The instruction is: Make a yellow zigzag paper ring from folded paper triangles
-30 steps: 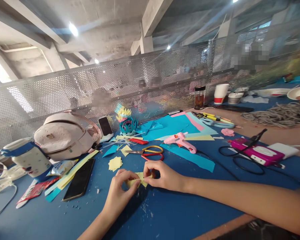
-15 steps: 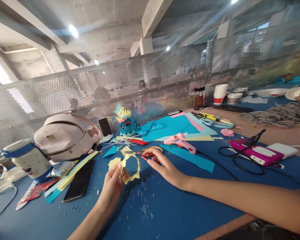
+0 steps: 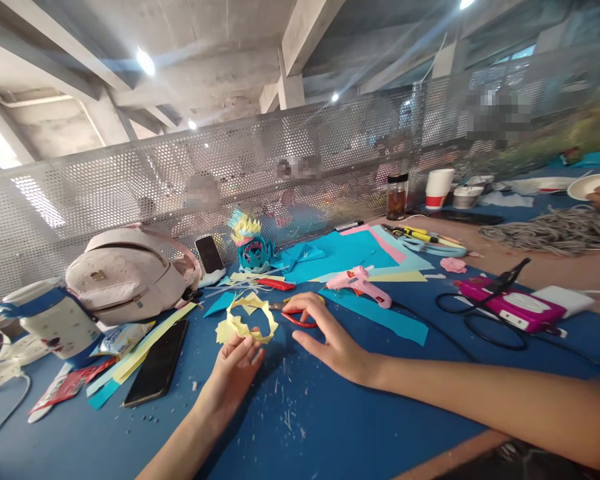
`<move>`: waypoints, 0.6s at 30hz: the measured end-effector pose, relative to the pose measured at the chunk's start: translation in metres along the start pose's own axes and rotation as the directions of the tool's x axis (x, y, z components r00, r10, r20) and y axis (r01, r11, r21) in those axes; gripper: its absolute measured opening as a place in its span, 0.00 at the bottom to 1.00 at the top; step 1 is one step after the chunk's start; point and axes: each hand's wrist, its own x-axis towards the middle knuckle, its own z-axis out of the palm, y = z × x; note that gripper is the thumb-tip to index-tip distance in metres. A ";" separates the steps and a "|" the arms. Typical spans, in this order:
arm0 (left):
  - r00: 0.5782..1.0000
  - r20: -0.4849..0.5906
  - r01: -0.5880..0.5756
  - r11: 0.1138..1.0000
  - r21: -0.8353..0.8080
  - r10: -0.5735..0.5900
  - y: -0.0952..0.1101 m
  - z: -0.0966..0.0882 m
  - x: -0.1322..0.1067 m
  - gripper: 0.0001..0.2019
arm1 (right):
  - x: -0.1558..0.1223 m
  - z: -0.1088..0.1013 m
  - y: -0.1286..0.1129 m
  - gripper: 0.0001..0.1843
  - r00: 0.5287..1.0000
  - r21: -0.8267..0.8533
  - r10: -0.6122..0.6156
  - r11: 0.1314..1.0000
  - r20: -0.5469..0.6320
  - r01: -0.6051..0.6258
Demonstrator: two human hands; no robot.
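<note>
Between the thumb and fingers of my left hand (image 3: 236,373) is a ring of pale yellow paper (image 3: 274,325) with a zigzag, pointed edge, tilted up above the table. My right hand (image 3: 340,347) rests on the table, thumb and fingers apart. Its fingertips are at the red-handled scissors (image 3: 300,321), which lie on the table; the fingers partly hide the handles, and whether they touch is unclear. Behind the ring lie yellow paper scraps (image 3: 225,331) and a blue piece of paper (image 3: 219,305).
A pink glue gun (image 3: 360,285) lies beyond my right hand, near a red cutter (image 3: 276,284). A folded-paper pineapple shape (image 3: 255,250) stands behind. On the left are a phone (image 3: 156,363), a backpack (image 3: 125,273) and a tumbler (image 3: 60,327). A magenta device (image 3: 513,305) with cables lies right.
My left hand has turned the yellow paper ring, so it now tilts upright above the fingers. My right hand has shifted slightly back, and more of the red scissor handle shows.
</note>
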 end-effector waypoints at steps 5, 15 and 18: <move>0.990 0.136 0.025 0.997 0.077 -0.036 -0.003 0.012 -0.007 0.11 | -0.002 0.003 -0.011 0.16 0.978 -0.065 -0.057 0.995 0.200 0.071; 0.973 0.211 0.036 0.962 0.272 -0.096 0.001 0.023 -0.018 0.18 | 0.004 0.004 0.001 0.05 0.972 -0.146 -0.022 0.988 0.236 0.058; 0.985 0.135 0.091 0.984 0.153 -0.112 0.003 0.016 -0.012 0.16 | 0.005 0.002 -0.001 0.06 0.957 -0.147 -0.041 0.985 0.286 0.086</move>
